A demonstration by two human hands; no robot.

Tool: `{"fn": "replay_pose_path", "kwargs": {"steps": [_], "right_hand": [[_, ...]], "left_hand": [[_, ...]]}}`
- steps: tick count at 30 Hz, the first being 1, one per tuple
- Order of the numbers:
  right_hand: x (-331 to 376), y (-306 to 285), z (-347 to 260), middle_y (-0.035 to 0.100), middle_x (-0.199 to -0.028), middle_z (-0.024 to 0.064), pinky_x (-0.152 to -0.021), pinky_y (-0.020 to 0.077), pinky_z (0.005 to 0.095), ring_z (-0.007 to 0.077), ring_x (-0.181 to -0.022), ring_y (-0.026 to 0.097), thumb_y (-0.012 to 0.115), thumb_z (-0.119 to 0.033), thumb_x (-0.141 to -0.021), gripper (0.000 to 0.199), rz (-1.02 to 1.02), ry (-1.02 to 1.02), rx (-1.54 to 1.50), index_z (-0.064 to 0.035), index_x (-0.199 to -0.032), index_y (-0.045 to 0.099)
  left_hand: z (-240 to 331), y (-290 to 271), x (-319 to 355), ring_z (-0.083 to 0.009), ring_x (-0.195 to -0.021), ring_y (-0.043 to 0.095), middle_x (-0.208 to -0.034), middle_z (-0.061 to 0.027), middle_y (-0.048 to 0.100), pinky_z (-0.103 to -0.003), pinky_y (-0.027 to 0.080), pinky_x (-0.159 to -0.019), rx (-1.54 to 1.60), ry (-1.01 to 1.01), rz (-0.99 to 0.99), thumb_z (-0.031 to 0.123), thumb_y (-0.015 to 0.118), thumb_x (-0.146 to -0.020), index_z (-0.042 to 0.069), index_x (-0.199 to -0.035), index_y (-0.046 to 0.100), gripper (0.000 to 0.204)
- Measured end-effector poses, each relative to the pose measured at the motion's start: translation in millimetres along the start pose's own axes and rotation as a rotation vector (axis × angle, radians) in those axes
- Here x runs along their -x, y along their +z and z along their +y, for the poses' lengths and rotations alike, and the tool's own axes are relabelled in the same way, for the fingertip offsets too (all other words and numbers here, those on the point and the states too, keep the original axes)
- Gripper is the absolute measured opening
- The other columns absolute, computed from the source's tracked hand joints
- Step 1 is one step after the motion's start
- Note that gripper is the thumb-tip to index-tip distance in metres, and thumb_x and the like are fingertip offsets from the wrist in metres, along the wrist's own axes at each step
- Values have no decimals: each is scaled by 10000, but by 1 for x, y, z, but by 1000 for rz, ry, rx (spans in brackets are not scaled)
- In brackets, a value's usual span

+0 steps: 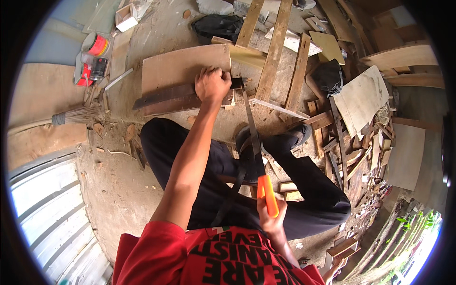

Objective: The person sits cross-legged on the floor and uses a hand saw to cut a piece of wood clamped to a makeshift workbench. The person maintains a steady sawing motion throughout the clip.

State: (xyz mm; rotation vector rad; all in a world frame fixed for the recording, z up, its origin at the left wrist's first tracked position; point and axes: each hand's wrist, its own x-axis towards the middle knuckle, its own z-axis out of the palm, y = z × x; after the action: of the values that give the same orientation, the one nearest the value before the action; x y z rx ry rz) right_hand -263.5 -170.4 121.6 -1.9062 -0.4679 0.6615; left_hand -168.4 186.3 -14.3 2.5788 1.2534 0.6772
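Note:
My left hand is closed over a long dark wooden strip, pressing it down on a light plywood board. One end of the strip tapers off to the left; its right end sticks out past the board's edge. In my right hand, low and close to my body, is the orange handle of a handsaw. The saw's narrow blade points away from me between my legs. Its far tip lies at the strip's right end; whether the teeth touch the wood I cannot tell.
Long planks lie beyond the board at the right. A heap of scrap wood covers the right side. Red and black cans and a twig broom are on the left. My feet rest close to the blade.

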Motion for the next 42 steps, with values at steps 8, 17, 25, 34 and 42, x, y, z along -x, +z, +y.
{"fn": "replay_pose_path", "kwargs": {"steps": [8,17,25,34,42], "right_hand": [[-171,71,-2,551,-550,76,-469,389,341,99,-499,486,648,-136,-879,265,113,-153,-38,11,-679,557],[27,-8,20,570,-555,51,-478,433,274,103,-522,573,599,-50,-882,133,-62,127,-158,25,-776,629],[-185,61,-11,418,-505,97,-456,355,348,97,-498,429,636,-145,-890,310,65,-73,-76,36,-668,515],[-9,4,26,421,-557,-22,-426,307,225,41,-466,414,523,-87,-953,187,-42,24,-337,44,-835,587],[-174,65,-3,556,-611,40,-519,427,322,75,-574,484,639,-145,-906,201,16,-32,-83,13,-784,613]], "left_hand": [[2,-2,-8,-314,-1009,628,-933,-115,693,-436,466,-913,35,42,-21,283,629,-816,79,-733,665,223],[1,0,2,-279,-882,647,-842,-81,689,-433,497,-811,20,14,45,249,656,-774,81,-687,665,190],[5,-3,-4,-301,-993,634,-958,-91,708,-455,477,-879,7,-2,-66,285,643,-800,85,-772,706,212],[0,1,2,-294,-937,639,-832,-95,708,-459,474,-836,37,-34,49,263,671,-768,96,-695,701,185],[1,5,0,-263,-962,641,-926,-74,705,-432,490,-840,1,51,68,284,688,-787,103,-753,701,184]]}}
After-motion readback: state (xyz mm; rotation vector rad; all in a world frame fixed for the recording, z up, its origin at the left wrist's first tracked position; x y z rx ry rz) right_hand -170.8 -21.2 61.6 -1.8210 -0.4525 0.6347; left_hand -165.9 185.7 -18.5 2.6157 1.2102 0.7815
